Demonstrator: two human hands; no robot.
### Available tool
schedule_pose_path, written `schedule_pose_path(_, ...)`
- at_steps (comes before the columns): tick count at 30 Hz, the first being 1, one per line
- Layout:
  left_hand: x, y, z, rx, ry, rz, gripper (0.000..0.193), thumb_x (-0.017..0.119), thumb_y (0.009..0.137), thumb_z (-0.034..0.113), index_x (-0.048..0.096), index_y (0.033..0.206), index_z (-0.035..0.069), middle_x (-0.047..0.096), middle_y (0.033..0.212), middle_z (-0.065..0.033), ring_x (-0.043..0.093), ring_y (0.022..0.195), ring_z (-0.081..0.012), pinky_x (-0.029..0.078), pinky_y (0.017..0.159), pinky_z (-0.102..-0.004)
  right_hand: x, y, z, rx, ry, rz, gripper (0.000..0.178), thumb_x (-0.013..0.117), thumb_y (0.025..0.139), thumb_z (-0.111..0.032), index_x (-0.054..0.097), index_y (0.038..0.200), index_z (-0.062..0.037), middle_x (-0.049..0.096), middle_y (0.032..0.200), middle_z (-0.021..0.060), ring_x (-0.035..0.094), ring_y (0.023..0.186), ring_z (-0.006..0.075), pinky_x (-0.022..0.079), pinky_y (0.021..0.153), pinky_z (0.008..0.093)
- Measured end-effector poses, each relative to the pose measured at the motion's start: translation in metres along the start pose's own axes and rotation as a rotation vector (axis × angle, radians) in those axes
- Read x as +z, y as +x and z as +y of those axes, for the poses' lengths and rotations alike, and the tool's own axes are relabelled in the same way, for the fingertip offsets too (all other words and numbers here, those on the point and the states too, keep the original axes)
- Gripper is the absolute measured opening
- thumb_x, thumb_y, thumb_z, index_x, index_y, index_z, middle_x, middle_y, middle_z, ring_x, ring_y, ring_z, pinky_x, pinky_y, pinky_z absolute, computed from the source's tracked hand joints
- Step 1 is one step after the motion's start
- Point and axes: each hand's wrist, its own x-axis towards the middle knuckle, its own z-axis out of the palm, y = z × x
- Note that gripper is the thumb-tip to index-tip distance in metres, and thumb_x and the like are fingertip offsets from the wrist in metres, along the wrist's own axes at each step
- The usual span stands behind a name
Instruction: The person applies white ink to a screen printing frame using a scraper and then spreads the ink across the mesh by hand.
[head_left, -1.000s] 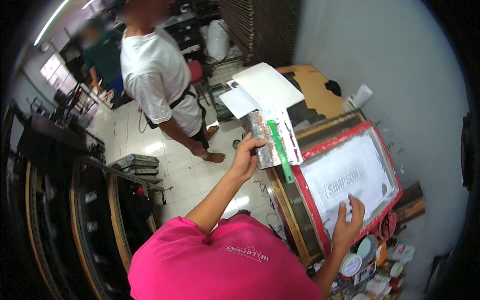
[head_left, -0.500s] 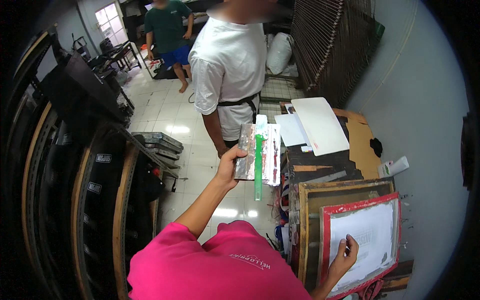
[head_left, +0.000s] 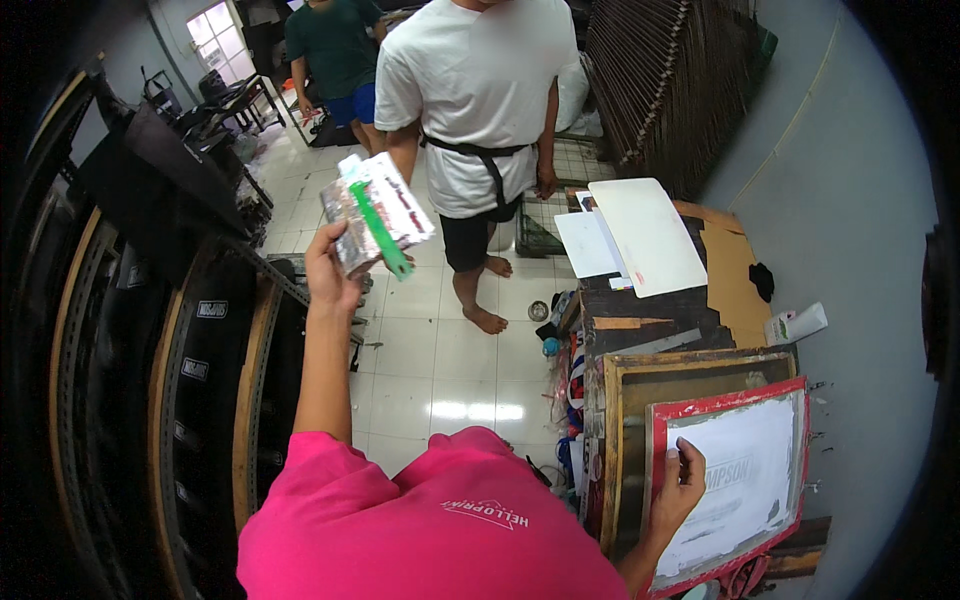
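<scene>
Free room above floor (head_left: 405, 385) between shelving (head_left: 258, 400) and worktable (head_left: 625, 306), person in white (head_left: 475, 90) beyond, red frame (head_left: 728, 406) below right grip (head_left: 682, 480)

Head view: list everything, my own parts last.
Panel: 1, silver and white, left hand
Scraper: 1, green, across panel
Screen: 1, red, lower right
Frame: 1, brown, partly covered by screen
Table: 1, dark, right
Board: 1, white, on table
Cardboard: 1, brown, on table
Tube: 1, white, beside cardboard
Rack: 1, dark, top
Shelves: several, black and brown, left
People: 2, in white and green, top
Floor: 1, white, middle
Shirt: 1, pink, bottom
Left hand: 1, bare, gripping panel
Right hand: 1, bare, before screen
</scene>
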Motion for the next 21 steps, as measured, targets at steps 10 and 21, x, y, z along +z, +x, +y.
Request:
schedule_pose_path(10, -0.109, 0.120, 0.058, 0.164, -0.053, -0.067, 0.023, 0.056, 0.090, 0.014, 0.058, 0.109, 0.002, 0.066, 0.094, -0.0068, 0.058, 0.068, -0.0182, 0.043, 0.052, -0.0250, -0.013, -0.017, 0.015, 0.107, 0.037, 0.070, 0.024, 0.061, 0.094, -0.012, 0.065, 0.112, 0.0033, 0.064, 0.109, 0.0104, 0.058, 0.098, 0.0192, 0.046, 0.086, 0.0320)
schedule_pose_path(21, -0.200, 0.285, 0.070, 0.109, 0.103, 0.264, 0.032, 0.063, 0.090, 0.019, 0.064, 0.113, -0.002, 0.065, 0.113, -0.0177, 0.061, 0.102, -0.0343, 0.051, 0.090, -0.0469, -0.016, -0.033, 0.002, 0.174, -0.007, 0.225, 0.022, 0.067, 0.091, -0.014, 0.067, 0.107, 0.0023, 0.066, 0.105, 0.0113, 0.062, 0.097, 0.0202, 0.048, 0.087, 0.0302)
